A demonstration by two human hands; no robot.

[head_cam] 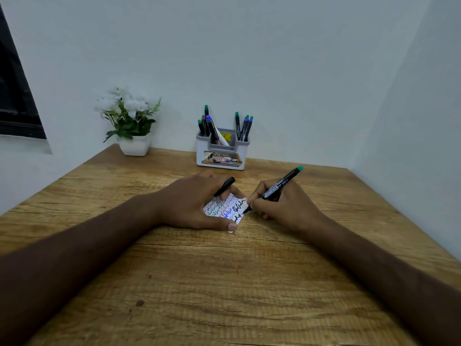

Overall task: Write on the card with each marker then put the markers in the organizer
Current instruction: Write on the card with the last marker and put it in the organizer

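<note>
A small white card (225,209), covered with green, red, blue and black scribbles, lies on the wooden table (224,283). My left hand (189,203) holds the card down, thumb on its near corner, and grips a black marker cap (224,186) between its fingers. My right hand (282,207) grips a black marker (279,187) with a green end; its tip touches the card's right edge. A white and grey organizer (220,156) stands at the back against the wall, with several markers upright in its compartments.
A white pot of white flowers (129,121) stands at the table's back left. Walls close the table at the back and right. A dark window frame (17,96) is at far left.
</note>
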